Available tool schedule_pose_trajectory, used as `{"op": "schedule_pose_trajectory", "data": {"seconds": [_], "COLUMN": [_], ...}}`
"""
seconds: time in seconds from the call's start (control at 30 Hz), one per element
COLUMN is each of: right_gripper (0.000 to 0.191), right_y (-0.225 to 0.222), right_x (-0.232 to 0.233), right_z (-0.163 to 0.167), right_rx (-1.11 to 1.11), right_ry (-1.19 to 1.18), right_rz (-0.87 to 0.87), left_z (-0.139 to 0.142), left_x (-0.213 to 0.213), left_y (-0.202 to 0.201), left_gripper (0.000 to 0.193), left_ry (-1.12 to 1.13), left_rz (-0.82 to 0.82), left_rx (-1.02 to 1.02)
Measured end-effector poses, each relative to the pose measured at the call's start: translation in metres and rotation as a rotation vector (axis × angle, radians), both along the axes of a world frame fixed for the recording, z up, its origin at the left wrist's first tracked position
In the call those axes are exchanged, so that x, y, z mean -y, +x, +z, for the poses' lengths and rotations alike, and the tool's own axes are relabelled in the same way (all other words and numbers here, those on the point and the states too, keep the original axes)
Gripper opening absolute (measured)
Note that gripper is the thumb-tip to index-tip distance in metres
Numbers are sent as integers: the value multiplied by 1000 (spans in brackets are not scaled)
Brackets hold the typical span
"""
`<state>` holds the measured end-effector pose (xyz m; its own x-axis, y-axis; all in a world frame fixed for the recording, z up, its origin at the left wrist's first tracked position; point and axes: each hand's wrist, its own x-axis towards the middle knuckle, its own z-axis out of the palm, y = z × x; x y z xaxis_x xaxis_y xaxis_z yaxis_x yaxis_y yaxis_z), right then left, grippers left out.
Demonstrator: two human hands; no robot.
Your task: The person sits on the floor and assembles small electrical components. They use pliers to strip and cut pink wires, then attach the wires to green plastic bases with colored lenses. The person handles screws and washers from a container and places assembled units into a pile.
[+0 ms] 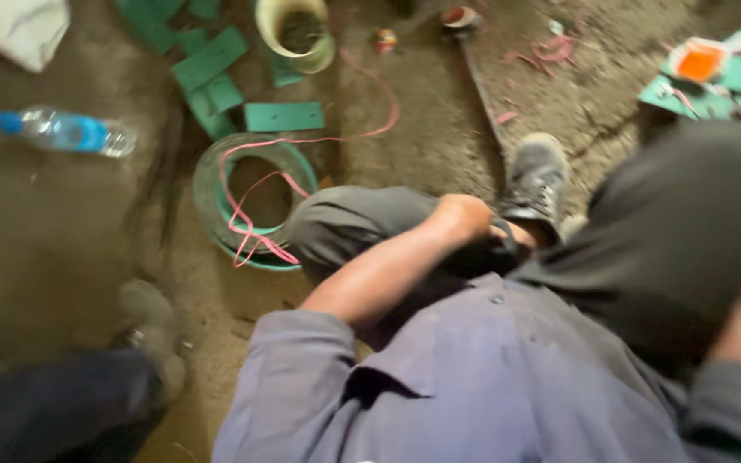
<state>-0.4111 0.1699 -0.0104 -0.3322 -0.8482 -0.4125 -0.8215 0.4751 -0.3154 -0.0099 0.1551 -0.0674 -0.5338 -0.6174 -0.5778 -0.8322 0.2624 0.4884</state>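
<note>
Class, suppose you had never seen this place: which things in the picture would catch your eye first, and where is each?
First the person's left hand, a closed fist at the centre, pressed against a bent knee beside a grey shoe. Next the green ring on the dirt floor left of centre, with a pink strip looping across it. At far left lies a clear plastic bottle with a blue cap.

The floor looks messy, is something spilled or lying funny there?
Yes. A plastic water bottle lies on its side on the dirt floor. Pink strips trail loosely out of a green ring, and green pieces lie scattered near a bucket. The picture is blurry, so finer details are unclear.
</note>
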Motion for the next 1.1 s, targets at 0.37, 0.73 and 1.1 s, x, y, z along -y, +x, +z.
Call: {"op": "schedule_pose_trajectory", "data": {"seconds": [0.37, 0.73, 1.1], "right_gripper": [57, 54, 52], "right_y": [3, -74, 6], "right_x": [57, 156, 317], "right_z": [-7, 1, -18], "right_rx": [-76, -135, 30], "right_ry": [331, 586, 252], "right_rz": [306, 640, 896], "left_z": [2, 24, 2], "left_x": [12, 52, 78], "left_y": [-28, -22, -16], "left_gripper": [52, 52, 51], "left_ry": [127, 107, 150], "left_rz": [6, 33, 176], "left_rx": [58, -174, -114]}}
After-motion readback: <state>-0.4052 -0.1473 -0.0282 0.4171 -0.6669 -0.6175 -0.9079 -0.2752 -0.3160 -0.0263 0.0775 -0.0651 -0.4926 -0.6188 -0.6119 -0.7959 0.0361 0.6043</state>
